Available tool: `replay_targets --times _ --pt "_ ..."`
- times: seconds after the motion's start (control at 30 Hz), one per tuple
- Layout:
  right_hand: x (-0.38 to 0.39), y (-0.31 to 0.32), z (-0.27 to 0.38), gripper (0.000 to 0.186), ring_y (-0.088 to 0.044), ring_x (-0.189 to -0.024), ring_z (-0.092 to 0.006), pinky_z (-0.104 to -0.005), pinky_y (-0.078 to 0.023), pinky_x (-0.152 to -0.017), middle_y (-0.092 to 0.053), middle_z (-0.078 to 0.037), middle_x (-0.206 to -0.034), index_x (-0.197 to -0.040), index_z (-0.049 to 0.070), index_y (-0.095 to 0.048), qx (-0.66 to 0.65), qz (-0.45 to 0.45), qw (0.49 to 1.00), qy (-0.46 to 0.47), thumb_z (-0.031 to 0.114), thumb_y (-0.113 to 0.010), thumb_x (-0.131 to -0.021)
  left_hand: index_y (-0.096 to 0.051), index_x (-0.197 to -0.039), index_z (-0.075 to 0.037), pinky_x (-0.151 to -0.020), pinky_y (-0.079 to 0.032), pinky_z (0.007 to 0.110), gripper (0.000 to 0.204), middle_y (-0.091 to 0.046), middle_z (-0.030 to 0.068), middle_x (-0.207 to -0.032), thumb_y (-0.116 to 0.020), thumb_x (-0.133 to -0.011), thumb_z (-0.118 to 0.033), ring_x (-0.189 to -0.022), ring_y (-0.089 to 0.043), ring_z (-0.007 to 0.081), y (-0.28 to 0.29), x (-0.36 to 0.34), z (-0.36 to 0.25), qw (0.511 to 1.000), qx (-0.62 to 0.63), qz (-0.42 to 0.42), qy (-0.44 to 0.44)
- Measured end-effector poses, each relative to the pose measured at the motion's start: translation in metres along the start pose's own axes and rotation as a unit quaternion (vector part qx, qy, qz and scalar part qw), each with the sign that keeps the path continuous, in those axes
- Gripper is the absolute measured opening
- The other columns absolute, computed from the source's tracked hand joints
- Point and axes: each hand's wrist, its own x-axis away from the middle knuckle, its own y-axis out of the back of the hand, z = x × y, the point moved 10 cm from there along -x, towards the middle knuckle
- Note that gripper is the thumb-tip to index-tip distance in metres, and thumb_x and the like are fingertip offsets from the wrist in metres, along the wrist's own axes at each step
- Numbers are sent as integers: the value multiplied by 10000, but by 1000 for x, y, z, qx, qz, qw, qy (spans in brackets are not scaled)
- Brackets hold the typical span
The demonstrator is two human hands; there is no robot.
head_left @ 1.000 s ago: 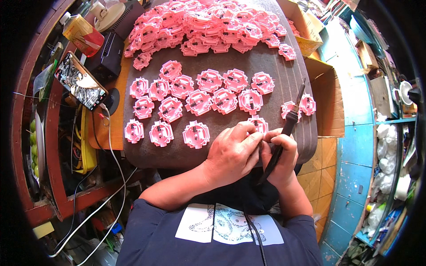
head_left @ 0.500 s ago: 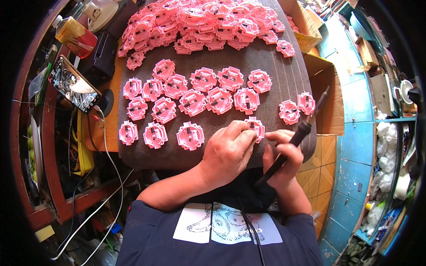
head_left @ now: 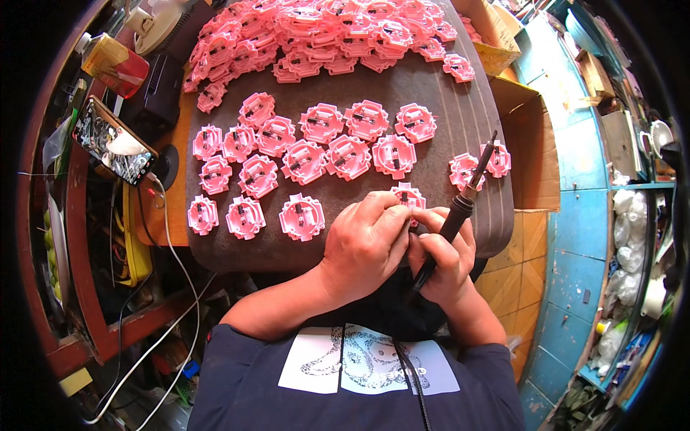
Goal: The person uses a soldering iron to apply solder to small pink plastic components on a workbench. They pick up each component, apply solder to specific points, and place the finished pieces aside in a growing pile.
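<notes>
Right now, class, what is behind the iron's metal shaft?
A pink part shows left of the shaft, another right of it; what the shaft covers cannot be seen.

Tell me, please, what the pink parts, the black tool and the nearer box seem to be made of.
Pink parts: probably moulded plastic, slightly glossy; edges catch highlights.
Black tool: handle likely matt plastic, evenly dark; glint suggests metal towards tip.
Box: apparently cardboard; matt, brown, thin-walled.

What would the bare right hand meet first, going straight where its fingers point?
The right hand would probably meet the bare left hand first; depth is unclear, so they may be touching.
</notes>
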Motion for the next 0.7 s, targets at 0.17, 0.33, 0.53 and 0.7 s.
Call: replay_targets --times 0.17,0.33,0.53,0.7 --pt "3 9 -7 284 -690 -871 -372 -472 -545 -793 -743 -221 -1108 -1155 55 -543 -36 -54 998 -3 53 -725 -938 -689 -1082 -17 -739 -577 432 247 -651 148 -1028 -765 -850 17 -882 -690 342 -1 0 -3 1000 -14 15 -14" --pt "16 42 -9 374 -681 -820 -330 -465 -533 -758 -752 -181 -1047 -1298 43 -513 -69 -88 994 -1 261 -678 -1043 -695 -1062 0 -736 -586 418 255 -650 156 -1021 -777 -827 55 -879 -694 339 -2 0 -6 999 -27 17 -29" --pt "28 70 -9 684 -646 -816 -338 -451 -528 -715 -663 -198 -958 -1369 -46 -549 -56 -76 995 -45 549 -618 -1039 -702 -1048 5 -736 -590 398 254 -649 157 -1018 -782 -815 64 -872 -693 322 -3 2 -6 999 -30 17 -33" --pt "29 84 -2 432 -604 -656 -280 -383 -486 -592 -657 -141 -822 -1152 -39 -642 -108 -63 990 -63 368 -699 -1022 -701 -1057 7 -737 -589 394 272 -650 158 -1018 -782 -807 77 -871 -692 323 -4 0 -10 998 -43 25 -46"
